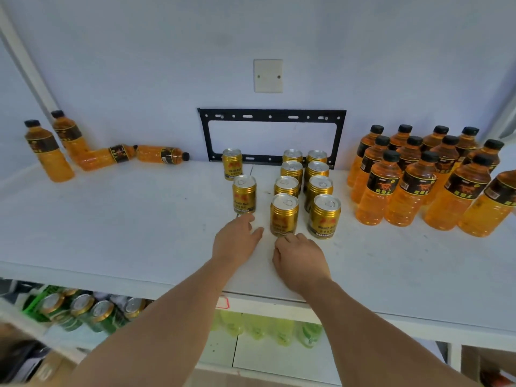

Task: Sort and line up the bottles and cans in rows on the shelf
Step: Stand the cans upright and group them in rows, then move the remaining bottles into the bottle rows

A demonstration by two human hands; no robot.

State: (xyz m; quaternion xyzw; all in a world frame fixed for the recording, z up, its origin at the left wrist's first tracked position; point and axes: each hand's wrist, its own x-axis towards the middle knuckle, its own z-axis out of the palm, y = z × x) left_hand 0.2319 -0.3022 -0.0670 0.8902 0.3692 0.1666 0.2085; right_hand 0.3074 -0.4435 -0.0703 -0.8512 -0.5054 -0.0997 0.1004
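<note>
Left hand (236, 241): fingers spread, flat on shelf (111, 219) | right hand (300, 256): fingers curled, hidden, grip unclear, touching front can (284, 215).

On the shelf (139, 233), upright bottles (418, 177) stand right of the cans (304, 185); two upright and two toppled bottles (134, 156) lie left of them.

**Soft, even light; wide-angle bend at the edges**

Bright, diffuse light fills the scene with a cool bluish cast on the wall (139, 51). Shadows under the cans (284, 213) are faint and short. Can tops show mild glare. The shelf (111, 219) edge curves from lens distortion. Corners are soft, and the lower shelf's green cans (83, 311) look blurred.
</note>
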